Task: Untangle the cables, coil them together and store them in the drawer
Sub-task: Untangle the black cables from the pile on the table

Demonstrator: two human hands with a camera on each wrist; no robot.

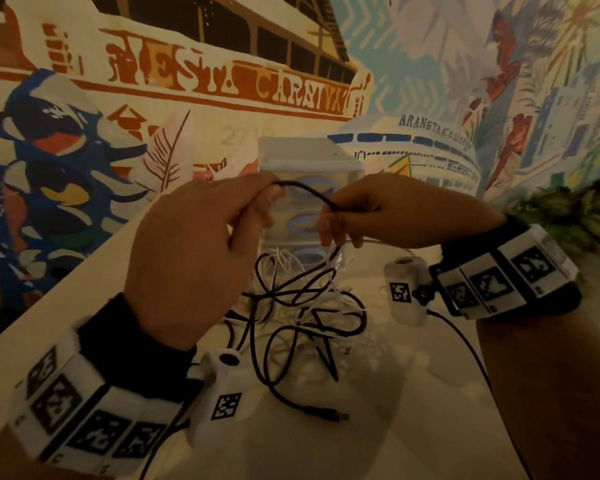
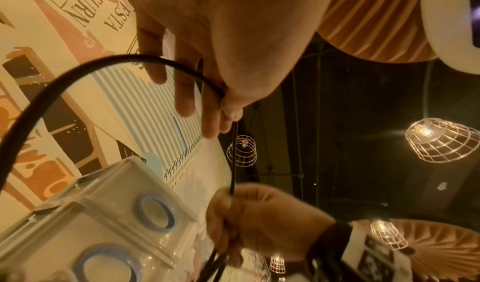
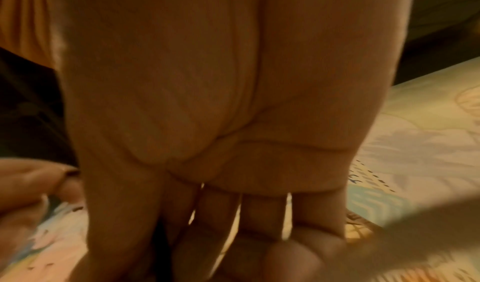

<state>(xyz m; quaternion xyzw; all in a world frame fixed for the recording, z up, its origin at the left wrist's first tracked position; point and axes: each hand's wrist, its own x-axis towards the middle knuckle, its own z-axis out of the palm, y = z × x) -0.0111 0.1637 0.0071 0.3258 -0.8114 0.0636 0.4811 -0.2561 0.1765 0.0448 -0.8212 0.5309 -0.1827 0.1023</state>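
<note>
A black cable (image 1: 309, 192) runs in a short arc between my two raised hands. My left hand (image 1: 201, 247) pinches it between thumb and forefinger, as the left wrist view shows at the black cable (image 2: 202, 77). My right hand (image 1: 364, 213) grips the other side with curled fingers. Below them hangs a tangle of black and white cables (image 1: 305, 306) down to the table, with a black USB plug (image 1: 329, 414) lying in front. Behind the hands stands a small clear drawer unit (image 1: 309, 157) with blue ring handles, its drawers shut. The right wrist view shows mostly my palm (image 3: 233, 101).
The pale table (image 1: 413, 393) runs along a painted mural wall (image 1: 153, 98) on the left and back. Green plants (image 1: 575, 216) sit at the right edge. Wrist cameras with marker bands sit on both forearms. Wire-cage lamps (image 2: 441, 140) hang overhead.
</note>
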